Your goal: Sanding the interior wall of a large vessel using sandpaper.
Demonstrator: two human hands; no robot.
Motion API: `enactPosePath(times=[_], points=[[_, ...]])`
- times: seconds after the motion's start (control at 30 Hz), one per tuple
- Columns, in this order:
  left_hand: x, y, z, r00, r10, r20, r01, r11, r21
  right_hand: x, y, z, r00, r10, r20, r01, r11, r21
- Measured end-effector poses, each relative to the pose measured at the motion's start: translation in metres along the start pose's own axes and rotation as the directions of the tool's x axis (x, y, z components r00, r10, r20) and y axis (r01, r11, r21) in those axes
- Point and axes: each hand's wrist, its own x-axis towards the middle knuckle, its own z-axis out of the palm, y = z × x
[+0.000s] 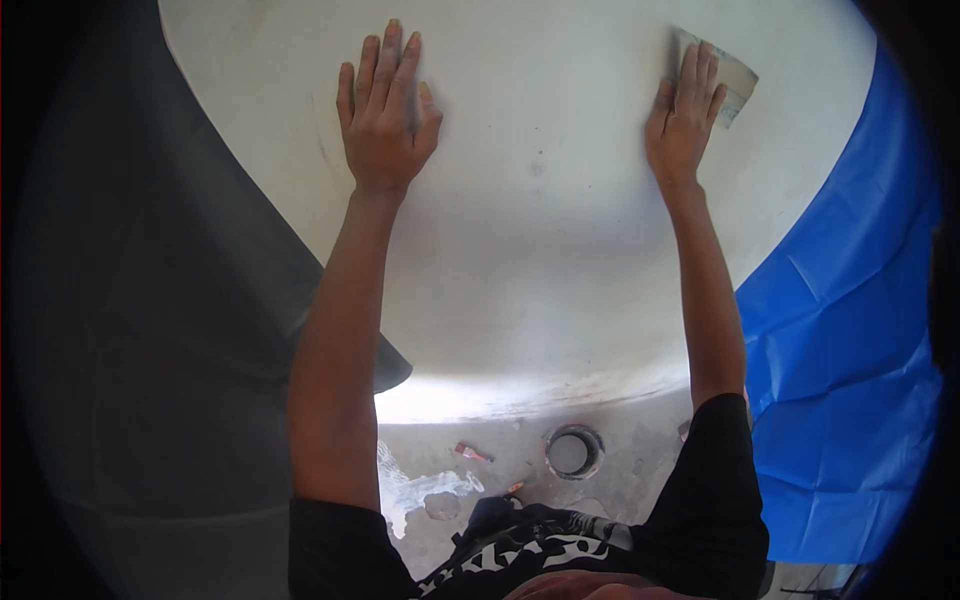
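Grey sheet [738,82], lying under the close-set fingers of the right hand [684,130], jutting toward two o'clock! Left hand [384,135], eleven o'clock: fingers slightly parted on the white surface [540,250].

The single head view looks steeply down, its wide fisheye bending edges and blackening the corners. The wearer's shirt [715,470] sits close at the bottom, floor [640,450] farther below; the white panel [530,250] fills the middle and top.
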Motion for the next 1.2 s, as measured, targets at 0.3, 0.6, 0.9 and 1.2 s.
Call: enactPosePath(times=[0.3,0.6,0.9,1.2], points=[[0.002,-0.008,-0.017,0.992,0.029,0.123,-0.037,0.997,0.063,-0.184,-0.071,-0.018,0.893,0.126,0.432,-0.133,0.991,-0.015],[-0.002,-0.001,-0.006,0.999,-0.001,0.036,0.000,1.000,0.029,-0.389,-0.159,-0.146,0.398,0.011,0.917,-0.582,0.776,0.244],[0.004,-0.008,-0.027,1.000,0.004,-0.015,-0.007,0.980,-0.198,-0.206,-0.214,-0.158,0.568,0.163,0.806,-0.797,0.352,0.491],[-0.124,0.157,-0.197,0.625,-0.362,0.692,0.762,0.090,-0.641,-0.113,-0.197,-0.167,0.281,-0.127,0.951,-0.942,-0.227,0.248]])
